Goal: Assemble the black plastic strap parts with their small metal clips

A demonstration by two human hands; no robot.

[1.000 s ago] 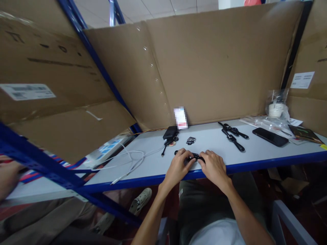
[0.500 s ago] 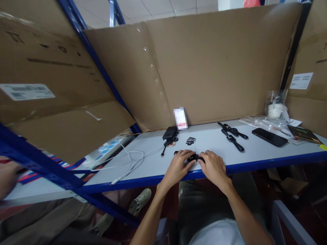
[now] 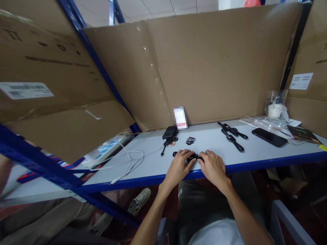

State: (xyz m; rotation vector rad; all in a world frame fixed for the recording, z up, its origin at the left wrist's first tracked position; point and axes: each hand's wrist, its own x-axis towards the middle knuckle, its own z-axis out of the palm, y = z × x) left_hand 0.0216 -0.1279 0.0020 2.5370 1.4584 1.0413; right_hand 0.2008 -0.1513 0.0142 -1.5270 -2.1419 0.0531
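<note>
My left hand (image 3: pixel 178 165) and my right hand (image 3: pixel 212 165) are close together at the front edge of the table. Between them they pinch a black watch strap (image 3: pixel 193 157), its dark end poking out past my left fingers. Most of its length is hidden under the fingers. Just beyond it lies a small black-and-silver piece (image 3: pixel 190 140), too small to make out. Farther right rest two similar black straps, one nearer (image 3: pixel 233 140) and one behind it (image 3: pixel 233 130), partly overlapping.
A black power adapter (image 3: pixel 170 132) and white cables (image 3: pixel 138 160) lie left, near a power strip (image 3: pixel 109 148). A lit, blurred screen (image 3: pixel 181 118) leans on the cardboard (image 3: pixel 204 68). A black phone (image 3: pixel 269 136) and plastic bags (image 3: pixel 265 123) lie right. Another person's hand (image 3: pixel 4 170) shows far left.
My hands stay in nearly the same place; a bit more of the strap's end shows left of my left hand. The other person's hand at far left has shifted left.
</note>
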